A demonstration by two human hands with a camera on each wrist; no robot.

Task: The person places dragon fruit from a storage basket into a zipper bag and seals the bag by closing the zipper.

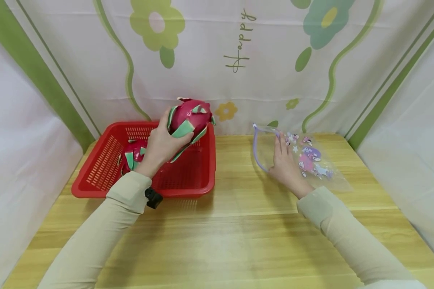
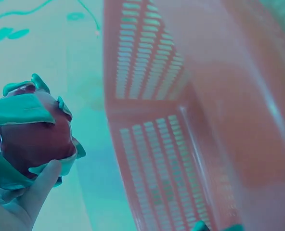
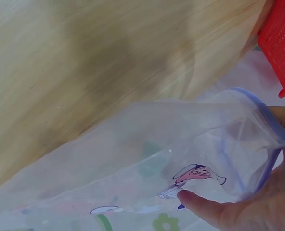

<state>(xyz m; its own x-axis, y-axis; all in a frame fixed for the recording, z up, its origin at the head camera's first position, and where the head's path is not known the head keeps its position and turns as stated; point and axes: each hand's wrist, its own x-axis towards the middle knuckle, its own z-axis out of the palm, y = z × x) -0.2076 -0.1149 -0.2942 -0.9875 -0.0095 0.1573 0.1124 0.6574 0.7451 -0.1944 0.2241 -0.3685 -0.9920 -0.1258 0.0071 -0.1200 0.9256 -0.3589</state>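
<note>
My left hand point(image 1: 162, 142) grips a red dragon fruit point(image 1: 192, 116) with green scales, holding it up over the back right part of a red plastic basket point(image 1: 210, 168). In the left wrist view, a fingertip presses on the dragon fruit point(image 2: 41, 134). Another dragon fruit point(image 1: 134, 154) lies in the basket, partly hidden by the left forearm. On the right, my right hand point(image 1: 286, 168) holds a clear zip bag point(image 1: 332, 176) by its purple-edged mouth, fingers stretched along it. The right wrist view has a digit lying against the printed film of the bag point(image 3: 147, 163).
A wooden table point(image 1: 224, 237) carries the basket and the bag. Behind it hangs a white cloth point(image 1: 209, 80) with printed flowers, and white cloth walls stand at both sides. A black device point(image 1: 153, 198) is strapped on the left wrist.
</note>
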